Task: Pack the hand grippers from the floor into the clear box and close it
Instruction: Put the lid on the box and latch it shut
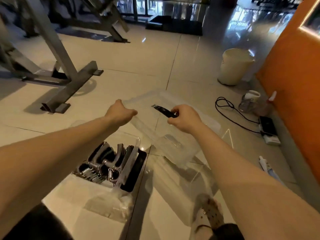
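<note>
Head view, looking down at a pale tiled floor [142, 70]. Nearest, at lower right, is one foot in a pale perforated clog [208, 216]. To its left, one clear box [129, 163] sits open on the floor, with one black latch [134, 172] on its right side. Inside it lie the hand grippers [103, 161], packed side by side with black handles and metal springs. At least four handles show, but blur prevents an exact count.

Beyond the box, two bare arms reach forward and hold one clear lid [166, 135] tilted in the air above the floor. The left hand [121, 112] curls around the lid's far left edge. The right hand [184, 119] pinches a black clip [164, 110] on the lid's right side.

To the right, near an orange wall [294, 87], are one white tube [265, 164], one power strip [268, 128] with a black cable [230, 110], and one white bucket [233, 66]. One grey gym machine frame [60, 56] stands far left.
</note>
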Motion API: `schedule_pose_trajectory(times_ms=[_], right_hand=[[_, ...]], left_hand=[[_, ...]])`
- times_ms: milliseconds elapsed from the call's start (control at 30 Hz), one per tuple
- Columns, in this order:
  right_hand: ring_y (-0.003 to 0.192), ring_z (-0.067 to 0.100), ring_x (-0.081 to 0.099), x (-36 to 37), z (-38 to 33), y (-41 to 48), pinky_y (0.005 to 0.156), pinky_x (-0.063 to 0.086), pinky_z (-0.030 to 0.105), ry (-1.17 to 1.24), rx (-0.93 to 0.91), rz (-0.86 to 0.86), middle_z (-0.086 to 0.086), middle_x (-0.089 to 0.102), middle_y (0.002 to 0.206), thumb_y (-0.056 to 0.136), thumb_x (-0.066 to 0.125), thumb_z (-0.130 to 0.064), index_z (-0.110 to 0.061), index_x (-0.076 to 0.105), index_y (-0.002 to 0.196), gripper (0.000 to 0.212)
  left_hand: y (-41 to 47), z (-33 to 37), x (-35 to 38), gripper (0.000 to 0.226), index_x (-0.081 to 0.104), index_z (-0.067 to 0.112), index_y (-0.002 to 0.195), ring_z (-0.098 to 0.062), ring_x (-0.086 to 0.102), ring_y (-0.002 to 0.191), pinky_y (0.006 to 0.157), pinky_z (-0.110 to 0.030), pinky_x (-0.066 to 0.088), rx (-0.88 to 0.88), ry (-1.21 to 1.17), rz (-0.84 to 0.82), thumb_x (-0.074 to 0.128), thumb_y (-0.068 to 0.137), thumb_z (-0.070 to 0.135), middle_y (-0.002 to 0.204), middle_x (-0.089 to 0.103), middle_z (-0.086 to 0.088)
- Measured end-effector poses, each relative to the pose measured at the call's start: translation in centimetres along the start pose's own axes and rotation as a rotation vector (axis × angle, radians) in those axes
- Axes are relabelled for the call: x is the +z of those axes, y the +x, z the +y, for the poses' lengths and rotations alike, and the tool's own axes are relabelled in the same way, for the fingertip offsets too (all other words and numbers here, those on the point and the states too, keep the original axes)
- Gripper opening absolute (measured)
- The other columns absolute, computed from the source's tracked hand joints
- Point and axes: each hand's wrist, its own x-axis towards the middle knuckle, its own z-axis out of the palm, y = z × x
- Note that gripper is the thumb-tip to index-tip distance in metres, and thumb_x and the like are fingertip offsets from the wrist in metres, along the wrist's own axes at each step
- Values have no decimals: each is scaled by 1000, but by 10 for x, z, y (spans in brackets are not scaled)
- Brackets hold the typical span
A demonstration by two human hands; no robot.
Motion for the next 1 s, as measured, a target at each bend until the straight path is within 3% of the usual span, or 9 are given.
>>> schedule_pose_trajectory(times_ms=[100,200,267,367,433,567,733,900,1000], right_hand=[[76,21,63,-8,-42,-13,63,50,36,9,-52,-71,2,68,86,83,71,-30,-19,72,110,30],[81,23,66,1,-82,-22,72,55,37,-22,-103,-119,5,71,89,83,71,-29,-16,74,108,28],[78,23,67,18,-108,-27,73,58,40,-27,-128,-162,7,72,88,83,71,-26,-16,75,106,26],[70,24,65,59,-141,-31,72,59,43,-25,-146,-246,13,73,89,83,69,-19,-14,75,106,24],[76,25,67,89,-157,-31,74,59,44,-33,-168,-281,12,73,92,83,68,-16,-14,75,108,26],[81,24,69,147,-181,-34,77,61,44,-32,-188,-331,4,73,93,83,68,-19,-20,73,111,29],[81,24,69,191,-179,-30,78,60,44,-74,-181,-352,3,73,92,82,67,-14,-25,73,108,29],[96,23,60,217,-172,-14,80,47,33,-105,-216,-288,-2,60,104,90,66,-15,-25,67,127,39],[102,24,59,225,-173,-6,88,47,37,-146,-240,-286,-6,52,101,90,66,-16,-26,66,128,40]], left_hand=[[-18,-18,-52,68,47,1,135,-30,56,101,77,-37,46,-80,98,7,74,86,40,122,58,-14],[-37,-45,-97,56,58,-3,109,-26,56,74,60,-33,44,-152,236,-79,73,87,46,88,61,-15],[-47,-71,-119,48,60,-1,96,-23,53,66,55,-31,41,-191,266,-95,73,87,44,79,60,-14],[-55,-123,-143,49,59,0,99,-24,59,73,55,-31,41,-216,282,-51,76,84,43,92,65,-15],[-58,-159,-154,53,57,1,105,-25,60,78,56,-32,43,-229,272,-28,77,83,45,99,65,-16],[-58,-221,-165,48,63,0,96,-22,55,67,55,-29,44,-339,245,-102,77,82,44,81,62,-13],[-44,-263,-153,60,57,7,115,-27,61,94,81,-39,56,-290,403,-107,74,81,54,104,62,-9],[-29,-278,-154,65,47,15,109,-20,60,84,60,-32,47,-206,490,-81,72,77,66,99,60,-5],[-17,-287,-151,53,55,15,108,-21,61,84,66,-34,50,-186,524,-73,68,84,61,97,64,-4]])
